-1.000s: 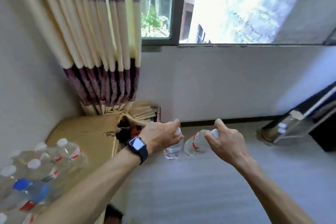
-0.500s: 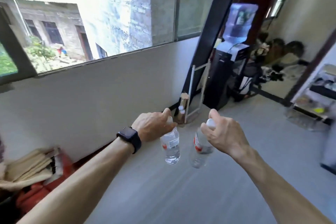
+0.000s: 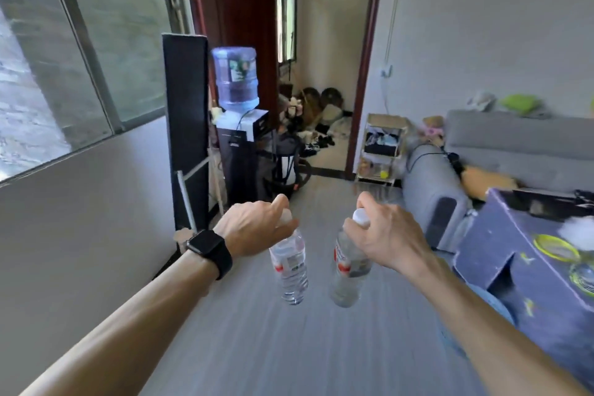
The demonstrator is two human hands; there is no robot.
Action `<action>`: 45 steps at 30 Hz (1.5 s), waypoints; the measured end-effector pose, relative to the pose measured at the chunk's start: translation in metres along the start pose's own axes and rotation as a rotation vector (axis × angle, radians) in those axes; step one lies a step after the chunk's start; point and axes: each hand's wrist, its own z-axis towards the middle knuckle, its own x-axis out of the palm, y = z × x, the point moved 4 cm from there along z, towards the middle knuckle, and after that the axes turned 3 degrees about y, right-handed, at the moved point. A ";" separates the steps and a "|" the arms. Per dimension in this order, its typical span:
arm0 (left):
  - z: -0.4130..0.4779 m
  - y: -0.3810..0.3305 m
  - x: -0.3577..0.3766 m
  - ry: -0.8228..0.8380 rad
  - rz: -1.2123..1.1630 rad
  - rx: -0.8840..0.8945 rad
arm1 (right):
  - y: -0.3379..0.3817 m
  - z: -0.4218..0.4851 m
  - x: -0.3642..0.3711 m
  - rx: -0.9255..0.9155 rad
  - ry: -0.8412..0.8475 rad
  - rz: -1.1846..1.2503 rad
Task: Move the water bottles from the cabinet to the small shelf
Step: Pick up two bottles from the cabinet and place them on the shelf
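Two water bottles (image 3: 291,262) hang side by side, necks gripped by both hands (image 3: 254,228)

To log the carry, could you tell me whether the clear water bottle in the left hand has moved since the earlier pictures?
Yes: the clear plastic water bottle in the left hand has been carried nearer the black water dispenser ahead.

Grey floor (image 3: 289,350) under dispenser (image 3: 239,154), small shelf (image 3: 383,125), sofa (image 3: 429,183)
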 end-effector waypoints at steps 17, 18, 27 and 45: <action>0.326 0.008 -0.010 -0.076 0.056 0.330 | -0.144 0.211 -0.004 0.464 -0.128 -0.109; 0.343 0.007 -0.006 -0.072 0.065 0.339 | -0.153 0.223 -0.001 0.473 -0.144 -0.103; 0.512 -0.006 0.032 -0.075 0.112 0.398 | -0.257 0.361 0.048 0.473 -0.134 -0.066; 0.902 -0.008 0.094 -0.048 0.063 0.322 | -0.483 0.670 0.133 0.433 -0.135 -0.026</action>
